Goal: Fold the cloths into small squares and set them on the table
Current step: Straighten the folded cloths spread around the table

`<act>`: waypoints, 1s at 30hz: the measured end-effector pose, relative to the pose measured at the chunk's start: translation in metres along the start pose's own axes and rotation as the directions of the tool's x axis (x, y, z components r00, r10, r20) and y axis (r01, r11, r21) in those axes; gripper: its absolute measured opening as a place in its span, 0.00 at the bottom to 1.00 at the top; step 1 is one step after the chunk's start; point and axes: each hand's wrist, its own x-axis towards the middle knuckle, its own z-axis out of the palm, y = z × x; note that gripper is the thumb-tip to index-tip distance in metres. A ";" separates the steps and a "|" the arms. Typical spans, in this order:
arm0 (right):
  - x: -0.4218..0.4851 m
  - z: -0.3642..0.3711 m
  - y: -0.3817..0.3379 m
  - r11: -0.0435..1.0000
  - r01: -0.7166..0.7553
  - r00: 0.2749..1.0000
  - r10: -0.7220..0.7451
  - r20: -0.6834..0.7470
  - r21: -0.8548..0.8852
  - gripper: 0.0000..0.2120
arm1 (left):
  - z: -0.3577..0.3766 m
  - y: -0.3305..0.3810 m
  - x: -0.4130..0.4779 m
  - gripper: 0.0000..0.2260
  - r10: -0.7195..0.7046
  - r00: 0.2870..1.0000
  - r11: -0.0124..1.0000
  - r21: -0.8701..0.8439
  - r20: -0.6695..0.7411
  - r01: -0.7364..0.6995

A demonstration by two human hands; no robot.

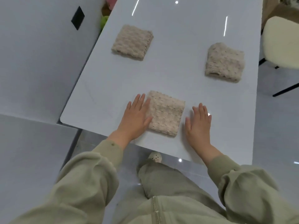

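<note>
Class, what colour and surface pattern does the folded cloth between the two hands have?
The cloth is beige with a bumpy, nubbly texture, seen best in the head view.

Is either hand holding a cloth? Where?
Nothing is held. The left hand lies flat touching the near cloth at its left edge; right hand flat, apart.

No text, label, brand, number or sign can be read here. The three folded cloths, namely the near cloth (165, 113), the far left cloth (132, 42) and the right cloth (224, 62), show only a nubby beige surface. The white table (169, 70) shows only streaks of light. The black rectangle (78, 18) on the grey panel (40, 62) at the left is plain.
</note>
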 end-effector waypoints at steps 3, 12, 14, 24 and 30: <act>-0.006 0.007 -0.009 0.978 -0.089 0.995 0.094 -0.017 0.190 0.28 | -0.006 -0.014 0.008 0.26 -0.119 0.992 0.920 -0.380 -0.043 0.094; 0.005 0.012 -0.049 0.695 -0.290 0.901 0.430 -0.057 0.657 0.22 | 0.001 -0.007 0.038 0.22 -0.208 0.978 0.545 -0.831 -0.002 0.114; 0.007 0.018 -0.059 0.660 -0.279 0.897 0.438 -0.056 0.698 0.25 | 0.002 -0.006 0.043 0.21 -0.166 0.986 0.514 -0.854 -0.014 0.075; 0.014 0.029 -0.083 0.622 -0.276 0.900 0.435 -0.030 0.732 0.28 | 0.019 -0.003 0.034 0.27 -0.092 0.995 0.508 -0.861 -0.042 0.010; 0.011 0.029 -0.088 0.640 -0.260 0.907 0.419 -0.045 0.723 0.28 | 0.020 0.001 0.029 0.30 -0.113 0.992 0.510 -0.860 -0.052 0.013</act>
